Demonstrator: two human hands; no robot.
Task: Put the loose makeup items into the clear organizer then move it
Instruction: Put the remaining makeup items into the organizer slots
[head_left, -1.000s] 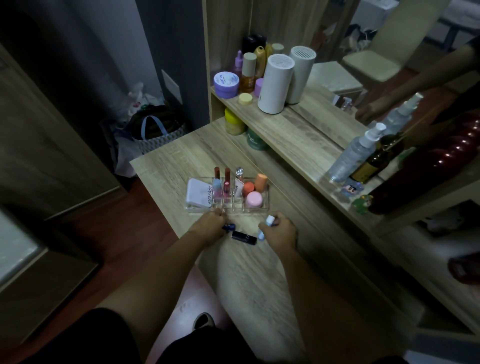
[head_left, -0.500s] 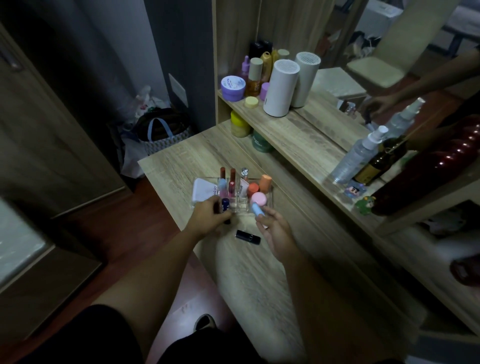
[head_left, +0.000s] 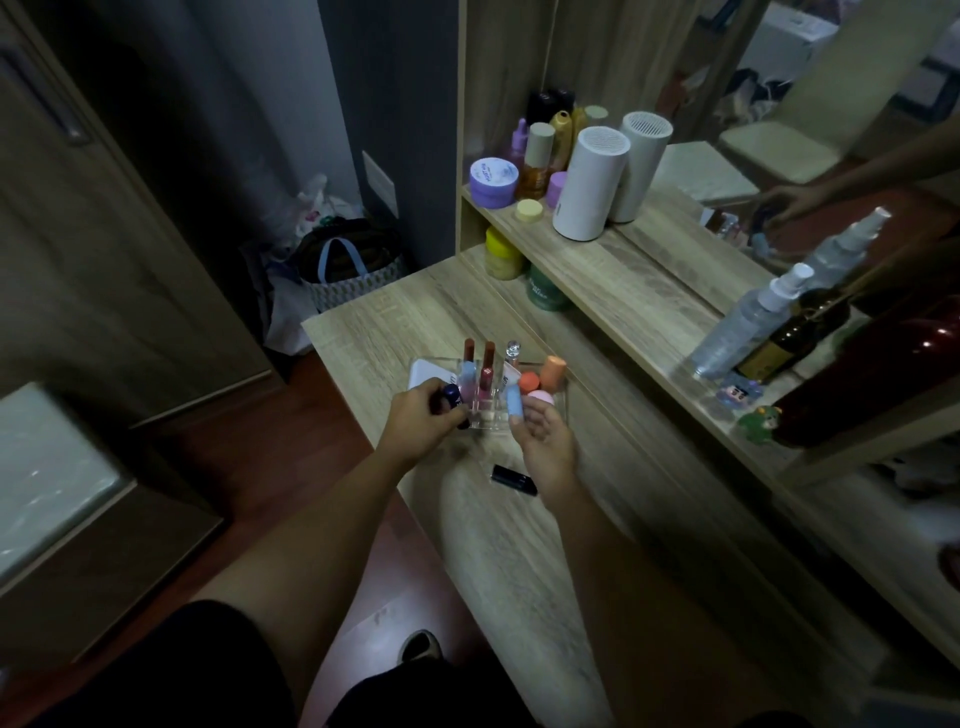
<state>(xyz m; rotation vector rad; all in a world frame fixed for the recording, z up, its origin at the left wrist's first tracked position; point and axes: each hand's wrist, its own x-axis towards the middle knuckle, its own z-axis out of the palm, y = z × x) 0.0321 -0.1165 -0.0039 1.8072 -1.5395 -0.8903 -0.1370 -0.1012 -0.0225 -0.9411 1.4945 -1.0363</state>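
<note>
While both hands are loading the clear organizer on the surface, left hand is clamping a dark blue tube & right hand is pinching a light blue tube, both at its front slots. Next, prob. lowering each upright, then fetching the black tube lying loose nr the right wrist.

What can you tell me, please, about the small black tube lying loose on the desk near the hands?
The black tube is a short, dark, glossy-looking stick, probably plastic, lying flat on the wooden desk, angled slightly with its left end farther away. It sits apart from the clear organizer, nearer the person, just left of the right hand at the wrist. Neither hand grips it; whether the wrist touches it is unclear. No label is readable.
</note>
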